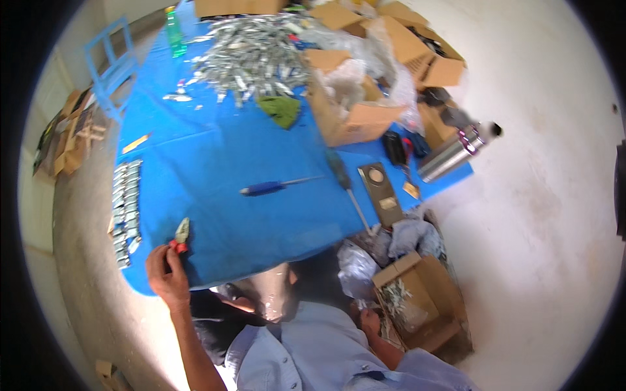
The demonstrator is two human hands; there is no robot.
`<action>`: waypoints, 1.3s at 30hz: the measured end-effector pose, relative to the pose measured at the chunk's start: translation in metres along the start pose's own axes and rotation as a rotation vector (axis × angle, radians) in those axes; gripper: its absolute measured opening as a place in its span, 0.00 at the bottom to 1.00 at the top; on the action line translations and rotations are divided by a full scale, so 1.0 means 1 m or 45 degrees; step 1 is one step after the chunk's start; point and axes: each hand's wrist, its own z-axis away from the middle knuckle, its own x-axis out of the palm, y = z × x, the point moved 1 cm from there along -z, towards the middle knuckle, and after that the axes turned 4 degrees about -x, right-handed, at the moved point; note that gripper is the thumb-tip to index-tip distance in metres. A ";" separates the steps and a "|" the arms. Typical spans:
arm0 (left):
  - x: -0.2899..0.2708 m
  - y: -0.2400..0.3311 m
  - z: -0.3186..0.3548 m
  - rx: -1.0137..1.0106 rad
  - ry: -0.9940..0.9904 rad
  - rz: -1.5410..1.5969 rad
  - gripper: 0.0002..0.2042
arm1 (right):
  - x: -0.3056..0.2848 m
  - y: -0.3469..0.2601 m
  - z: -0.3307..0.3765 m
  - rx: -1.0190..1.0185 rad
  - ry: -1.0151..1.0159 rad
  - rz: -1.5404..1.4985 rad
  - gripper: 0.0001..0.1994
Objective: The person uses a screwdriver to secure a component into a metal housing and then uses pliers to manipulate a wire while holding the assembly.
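My left hand (168, 275) is at the near left edge of the blue-covered table, its fingers closed on the red handles of a pair of pliers (182, 233). The metal jaws point away from me over the cloth. Below the table's front edge, my right hand (370, 321) is closed beside an open cardboard box (427, 287) that holds small silvery parts (396, 296). Something small and pale shows at its fingertips, too small to name. Farther up the cloth lies a blue-handled screwdriver (264, 188), touched by neither hand.
Silvery pieces stand in rows (127, 205) along the left edge. A large heap of metal parts (251, 55) covers the far end, near a green bottle (174, 32) and a green cloth (280, 111). Cardboard boxes (365, 124), a steel flask (450, 156) and another screwdriver (339, 171) are at right.
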 end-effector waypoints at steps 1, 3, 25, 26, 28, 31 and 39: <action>-0.003 0.007 -0.002 0.012 0.003 -0.012 0.05 | -0.013 -0.017 0.006 -0.100 0.030 -0.036 0.26; -0.001 0.015 -0.004 0.013 -0.001 -0.019 0.05 | -0.034 -0.042 0.003 -0.383 0.090 -0.061 0.23; -0.004 0.019 -0.009 -0.038 -0.002 -0.029 0.05 | -0.124 -0.600 -0.004 -1.657 0.117 -0.203 0.11; -0.004 0.019 -0.009 -0.042 -0.011 -0.029 0.05 | -0.113 -0.618 -0.016 -1.611 0.128 -0.153 0.12; -0.006 0.018 -0.009 -0.040 -0.022 -0.044 0.06 | -0.093 -0.650 -0.031 -1.518 0.152 -0.059 0.15; -0.008 0.016 -0.008 -0.008 -0.027 -0.068 0.07 | -0.068 -0.685 -0.044 -1.415 0.200 -0.010 0.19; -0.010 0.018 -0.010 -0.017 -0.090 -0.085 0.05 | -0.034 -0.720 -0.062 -1.261 0.233 -0.367 0.17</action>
